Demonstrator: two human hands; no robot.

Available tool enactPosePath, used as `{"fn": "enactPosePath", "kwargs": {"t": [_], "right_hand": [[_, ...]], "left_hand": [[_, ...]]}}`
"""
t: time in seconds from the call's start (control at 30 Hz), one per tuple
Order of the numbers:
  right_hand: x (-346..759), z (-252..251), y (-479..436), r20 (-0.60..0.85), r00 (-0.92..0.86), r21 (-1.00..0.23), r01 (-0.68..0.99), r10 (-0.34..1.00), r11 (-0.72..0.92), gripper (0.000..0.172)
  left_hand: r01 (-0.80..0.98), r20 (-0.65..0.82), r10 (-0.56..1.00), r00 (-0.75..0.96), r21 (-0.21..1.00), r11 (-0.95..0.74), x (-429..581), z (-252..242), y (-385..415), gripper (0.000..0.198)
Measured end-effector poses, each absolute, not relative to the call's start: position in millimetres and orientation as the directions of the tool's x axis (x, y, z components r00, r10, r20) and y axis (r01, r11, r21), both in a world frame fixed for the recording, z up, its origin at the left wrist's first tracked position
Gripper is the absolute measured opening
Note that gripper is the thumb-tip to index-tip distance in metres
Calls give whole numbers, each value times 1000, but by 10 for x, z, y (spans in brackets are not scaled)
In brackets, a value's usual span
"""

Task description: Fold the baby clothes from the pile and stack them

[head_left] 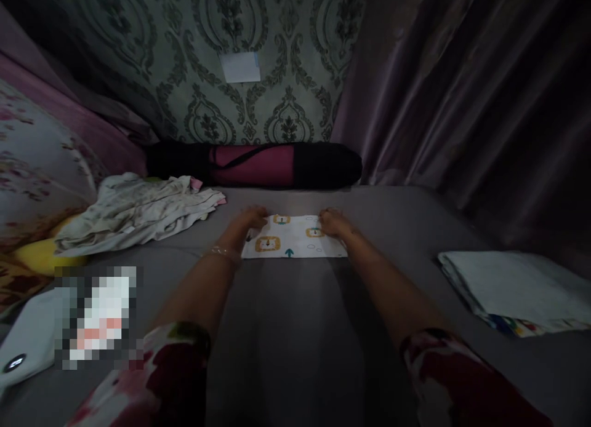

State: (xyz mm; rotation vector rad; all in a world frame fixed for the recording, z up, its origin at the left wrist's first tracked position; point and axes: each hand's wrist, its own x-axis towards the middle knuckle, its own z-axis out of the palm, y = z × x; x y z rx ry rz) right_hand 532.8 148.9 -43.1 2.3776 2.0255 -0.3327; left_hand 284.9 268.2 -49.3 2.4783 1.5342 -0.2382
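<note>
A white cloth (pixel 295 245) printed with orange lion faces and a green arrow lies folded into a flat rectangle on the grey sheet (pixel 295 328). At its far left corner is my left hand (pixel 253 218), slightly blurred, with the fingers closed on the edge. My right hand (pixel 333 220) is curled over the far right corner, its fingertips partly hidden. Both arms reach straight forward, one on each side of the cloth.
Crumpled pale cloths (pixel 143 211) lie at left beside a yellow item (pixel 50 258). A folded light cloth (pixel 521 285) rests at right. Along the patterned wall lies a long black and pink bag (pixel 253 164). Curtains (pixel 443 88) hang at right; a pixelated patch (pixel 101 316) covers something near left.
</note>
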Motion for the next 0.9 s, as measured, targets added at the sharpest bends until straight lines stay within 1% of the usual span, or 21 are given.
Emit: {"fn": "enactPosePath", "kwargs": {"t": [0.07,0.13,0.23,0.3,0.4,0.53,0.67,0.8,0.9], "right_hand": [[5421,-397,1563,-199,102,-137,982,975,-131,34],[5493,-388,1640,-227,85,-142,983,970,-119,34],[5557,-386,1763,-277,62,-149,983,959,-107,39],[5571,-368,1831,-305,45,-154,983,951,-96,41],[5558,-302,1866,-335,31,-160,983,942,-90,38],[5532,-160,1765,-333,14,-190,979,943,-81,35],[5577,34,1587,-288,-32,-251,967,957,-43,32],[5689,295,1415,-180,-106,-341,939,978,39,23],[5761,485,1253,-25,-167,-432,891,986,140,23]], "left_hand": [[883,-306,828,469,149,-445,2830,-465,2825,39],[872,-370,791,488,240,-426,2808,-471,2946,40],[860,-435,750,499,356,-365,2787,-521,3092,43],[859,-446,746,495,381,-342,2783,-558,3146,42],[851,-436,756,488,431,-302,2771,-576,3131,41],[814,-342,796,499,501,-295,2711,-447,2954,32],[739,-244,798,551,588,-330,2618,-126,2702,25],[628,-169,773,611,698,-344,2521,257,2496,25],[509,-67,762,644,781,-362,2441,486,2359,31]]}}
